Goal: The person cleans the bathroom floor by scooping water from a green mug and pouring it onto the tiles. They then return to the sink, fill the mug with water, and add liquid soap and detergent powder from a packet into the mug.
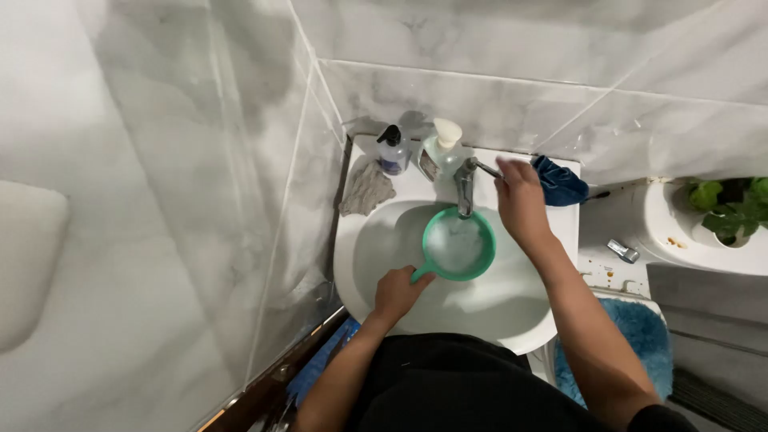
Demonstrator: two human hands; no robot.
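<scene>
A green scoop [458, 244] is held in the sink [512, 308] under the tap [465, 186].

The left hand [398, 292] grips the scoop's short handle, keeping the bowl level right below the spout so that it catches the water. The right hand [520, 200] rests on the tap lever, fingers curled over it, apparently to work the flow. The scoop is round, mint-green plastic, its inside pale and cloudy with water. Behind the tap stand two pump bottles [442, 148]; a grey rag [366, 188] lies left of them and a blue cloth [562, 182] right, within reach of the basin.
</scene>
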